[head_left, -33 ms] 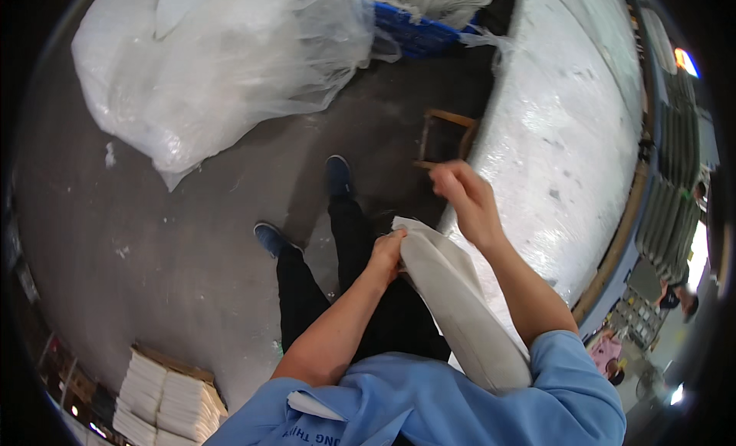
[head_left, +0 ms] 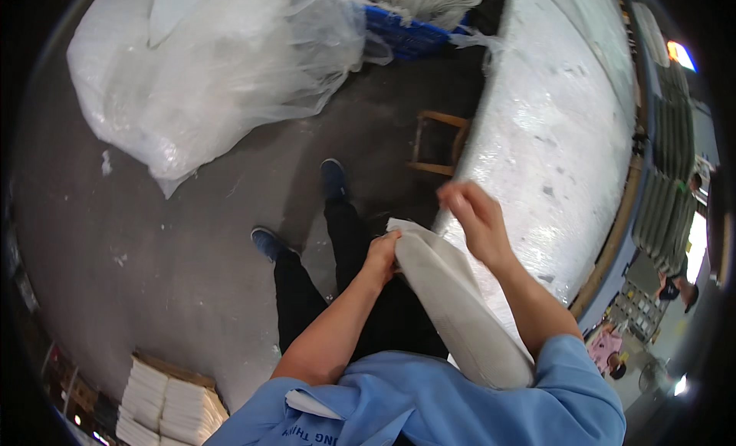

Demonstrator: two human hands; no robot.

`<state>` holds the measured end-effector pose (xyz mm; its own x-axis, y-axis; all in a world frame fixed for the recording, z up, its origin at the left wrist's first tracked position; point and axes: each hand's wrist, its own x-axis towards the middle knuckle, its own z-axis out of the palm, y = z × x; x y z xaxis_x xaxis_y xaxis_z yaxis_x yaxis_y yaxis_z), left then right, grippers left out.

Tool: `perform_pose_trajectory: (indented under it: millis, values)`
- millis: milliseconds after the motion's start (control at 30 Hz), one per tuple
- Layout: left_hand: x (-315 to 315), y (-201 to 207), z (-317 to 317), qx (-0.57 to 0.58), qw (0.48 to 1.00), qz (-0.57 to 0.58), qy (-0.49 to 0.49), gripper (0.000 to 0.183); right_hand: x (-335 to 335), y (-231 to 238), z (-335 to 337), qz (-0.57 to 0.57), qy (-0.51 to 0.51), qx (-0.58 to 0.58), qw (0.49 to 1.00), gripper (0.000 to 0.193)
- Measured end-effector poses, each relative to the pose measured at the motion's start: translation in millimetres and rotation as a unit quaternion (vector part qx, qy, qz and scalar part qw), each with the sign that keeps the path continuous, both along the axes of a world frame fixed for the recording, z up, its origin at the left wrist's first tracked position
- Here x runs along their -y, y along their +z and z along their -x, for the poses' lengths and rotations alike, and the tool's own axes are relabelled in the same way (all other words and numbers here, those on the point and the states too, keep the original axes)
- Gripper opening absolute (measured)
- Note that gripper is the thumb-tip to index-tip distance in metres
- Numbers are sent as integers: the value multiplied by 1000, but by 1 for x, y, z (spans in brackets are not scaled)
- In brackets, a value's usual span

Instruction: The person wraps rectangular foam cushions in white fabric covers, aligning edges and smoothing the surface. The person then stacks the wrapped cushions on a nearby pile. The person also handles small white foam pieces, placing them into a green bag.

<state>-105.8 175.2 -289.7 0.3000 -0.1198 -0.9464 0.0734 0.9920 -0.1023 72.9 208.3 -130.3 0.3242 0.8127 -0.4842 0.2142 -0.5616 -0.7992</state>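
Note:
My left hand [head_left: 381, 256] grips the narrow upper end of a long piece of off-white cloth [head_left: 452, 300]. From there the cloth runs down and right, bulging as it goes, and rests against the front of my blue shirt beneath my right arm. My right hand [head_left: 477, 220] is raised beyond the cloth, apart from it, over the near edge of the plastic-wrapped white table [head_left: 552, 139]. Its fingers are curled in; whether something small sits between them is hidden.
A large clear plastic bag of white material [head_left: 199, 85] lies ahead on the left. Beyond are a blue basket [head_left: 406, 36] and a small wooden stool [head_left: 433, 168] by the table. Bundled white stacks [head_left: 169, 400] stand lower left. Other people [head_left: 606, 346] are far right.
My right hand has shifted slightly right and down, and the view has moved a little. My left hand keeps its grip on the cloth.

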Motion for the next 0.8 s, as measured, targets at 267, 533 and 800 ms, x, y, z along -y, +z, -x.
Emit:
perform_pose_trajectory:
  millis: [267, 533, 800]
  values:
    - [2, 8, 6, 5, 999, 14, 43, 41, 175, 233, -4, 196, 73, -86, 974, 60]
    - [-15, 30, 14, -92, 906, -325, -255, 46, 231, 246, 110, 133, 10, 487, 863, 79]
    - [-31, 280, 46, 351, 698, -584, -220, 46, 242, 239, 118, 61, -74, 543, 834, 72]
